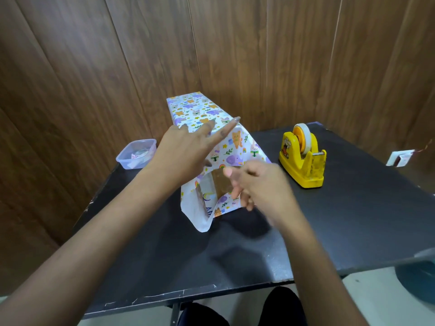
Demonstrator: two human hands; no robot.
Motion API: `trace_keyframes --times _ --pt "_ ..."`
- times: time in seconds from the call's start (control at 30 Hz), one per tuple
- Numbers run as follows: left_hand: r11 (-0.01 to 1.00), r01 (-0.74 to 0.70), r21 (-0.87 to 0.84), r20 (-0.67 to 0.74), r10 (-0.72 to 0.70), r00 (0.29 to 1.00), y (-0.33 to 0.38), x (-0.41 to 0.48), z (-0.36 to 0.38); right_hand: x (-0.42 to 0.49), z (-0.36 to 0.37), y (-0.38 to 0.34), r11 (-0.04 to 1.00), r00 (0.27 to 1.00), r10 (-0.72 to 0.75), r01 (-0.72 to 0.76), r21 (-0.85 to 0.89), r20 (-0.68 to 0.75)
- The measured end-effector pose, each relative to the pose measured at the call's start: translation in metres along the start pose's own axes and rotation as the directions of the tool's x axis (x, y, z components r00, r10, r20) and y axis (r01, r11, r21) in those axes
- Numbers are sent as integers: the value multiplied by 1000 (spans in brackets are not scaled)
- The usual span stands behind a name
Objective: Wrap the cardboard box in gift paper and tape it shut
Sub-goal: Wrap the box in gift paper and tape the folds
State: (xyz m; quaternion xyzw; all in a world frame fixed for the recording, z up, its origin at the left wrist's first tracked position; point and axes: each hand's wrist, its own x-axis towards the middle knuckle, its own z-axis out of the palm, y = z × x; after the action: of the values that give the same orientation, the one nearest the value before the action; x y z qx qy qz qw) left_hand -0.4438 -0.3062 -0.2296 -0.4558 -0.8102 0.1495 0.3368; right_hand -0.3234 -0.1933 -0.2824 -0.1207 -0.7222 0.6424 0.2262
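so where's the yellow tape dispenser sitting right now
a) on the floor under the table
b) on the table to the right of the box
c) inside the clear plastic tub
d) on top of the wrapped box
b: the yellow tape dispenser stands on the black table, off to the right of the wrapped box and apart from it.

A small clear plastic tub of scraps sits at ten o'clock on the black rectangular tabletop. Brown wood-grain wall panels stand at twelve o'clock, a white wall plate at three.
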Motion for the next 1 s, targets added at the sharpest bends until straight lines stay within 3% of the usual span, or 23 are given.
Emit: trace_keyframes --times 0.07,0.13,0.2,0.27,0.33,0.37,0.47,0.5,0.57,0.7,0.87,0.93,1.0 --pt "992 97 -76 6 -97 995 -2 1 -8 -2 -22 -23 986 980 -136 148 72 -145" --pt "955 232 -187 41 -228 973 -8 2 -15 16 -47 -29 983 941 -133 164 77 -312" --pt "876 340 -343 49 -344 938 -15 3 -15 45 -61 -13 1000 939 22 -14 27 -343" --pt "772 412 -485 86 -426 901 -21 5 -10 70 -62 16 950 921 286 -309 -52 -264" --pt "657 469 -590 236 -416 878 -24 6 3 84 -52 45 880 876 451 -468 -79 -173" --pt "551 496 -671 318 -390 864 -25 4 10 84 -43 50 856 857 501 -511 -74 -123" --pt "-71 492 -868 480 -374 793 -22 -6 18 84 -28 56 832 838 544 -546 -96 -46" --pt "-222 467 -856 517 -355 779 -21 -8 18 85 -22 52 838 845 533 -533 -117 -33" --pt "-375 440 -816 558 -314 768 -23 -12 21 87 -22 50 839 847 531 -524 -146 8" --pt "-452 384 -805 546 -314 777 -27 -17 19 91 -22 58 810 820 568 -571 -134 -66" --pt "-724 208 -658 594 -329 734 -39 -47 27 90 -28 59 740 731 671 -652 -166 120" --pt "-802 169 -573 612 -281 740 -45 -63 38 88 -29 61 758 731 649 -646 -94 209" --pt "-834 160 -529 621 -251 743 -42 -72 43 81 -33 60 787 770 605 -617 -5 200"
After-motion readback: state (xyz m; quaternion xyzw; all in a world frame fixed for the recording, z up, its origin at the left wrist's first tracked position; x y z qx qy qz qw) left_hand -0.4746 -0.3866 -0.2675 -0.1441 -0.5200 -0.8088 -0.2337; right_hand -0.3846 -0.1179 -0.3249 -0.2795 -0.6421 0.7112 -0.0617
